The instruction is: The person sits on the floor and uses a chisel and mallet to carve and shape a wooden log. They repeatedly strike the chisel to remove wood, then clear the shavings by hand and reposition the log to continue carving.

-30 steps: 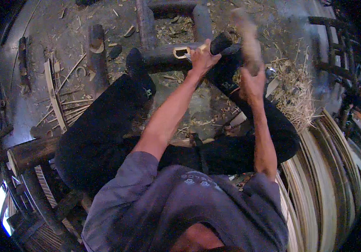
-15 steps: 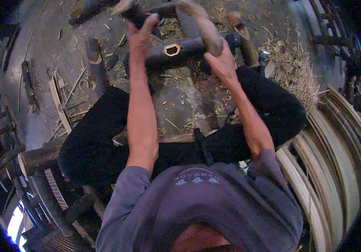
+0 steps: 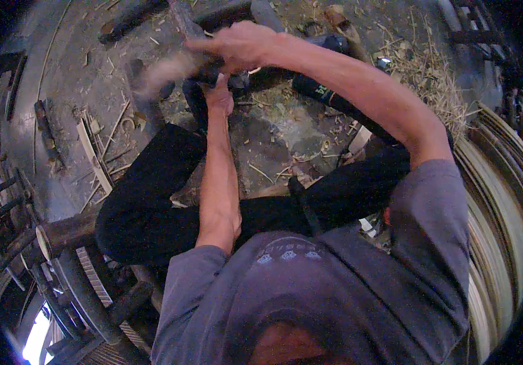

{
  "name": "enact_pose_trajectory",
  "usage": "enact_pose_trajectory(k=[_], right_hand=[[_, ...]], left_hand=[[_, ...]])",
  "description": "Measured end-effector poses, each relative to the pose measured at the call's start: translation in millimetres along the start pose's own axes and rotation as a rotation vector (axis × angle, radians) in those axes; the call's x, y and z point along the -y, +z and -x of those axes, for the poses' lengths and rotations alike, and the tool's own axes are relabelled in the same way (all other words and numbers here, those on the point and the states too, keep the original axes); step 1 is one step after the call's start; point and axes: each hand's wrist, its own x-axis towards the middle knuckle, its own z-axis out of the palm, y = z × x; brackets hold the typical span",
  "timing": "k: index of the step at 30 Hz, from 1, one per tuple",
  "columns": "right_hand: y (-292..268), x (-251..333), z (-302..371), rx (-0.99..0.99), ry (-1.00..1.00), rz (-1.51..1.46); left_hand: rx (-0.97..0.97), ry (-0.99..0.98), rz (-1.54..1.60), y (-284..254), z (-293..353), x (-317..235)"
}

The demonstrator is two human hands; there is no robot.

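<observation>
My right arm reaches across to the left, and my right hand [image 3: 243,47] is closed round a pale wooden club [image 3: 173,72], whose far part is smeared by motion. Just below it, my left hand [image 3: 217,97] is closed on a dark length of log, mostly hidden by my right hand. A dark bark-covered stick [image 3: 183,19] slants up and away from the hands; whether it is the same piece, I cannot tell. The holed log lying across in front of me is largely hidden behind my right forearm.
Shavings and straw [image 3: 422,79] pile up at the right. Bundled split strips [image 3: 498,243] curve along the right side. Dark log frames [image 3: 85,292] stand at the lower left. Loose log pieces [image 3: 133,21] and split sticks [image 3: 94,152] lie on the floor.
My right hand has swung across to the left with the pale club, over my left hand. My left hand has come nearer to me and closed. My right forearm now covers the holed log.
</observation>
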Motion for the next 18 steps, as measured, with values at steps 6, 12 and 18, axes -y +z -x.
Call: enact_pose_trajectory(k=[6, 12, 18], right_hand=[[18.2, 10.3, -10.3, -0.11, 0.029, -0.057], [-13.7, 2.1, 28.4, 0.082, 0.289, -0.064], [-53.9, 5.6, 142.3, -0.711, 0.716, -0.267]], left_hand=[[-0.024, 0.124, -0.267, -36.3, -6.8, 42.2], [-0.03, -0.07, 0.45, 64.4, 16.5, -42.6], [0.148, 0.199, -0.048, 177.4, 63.8, -109.6]])
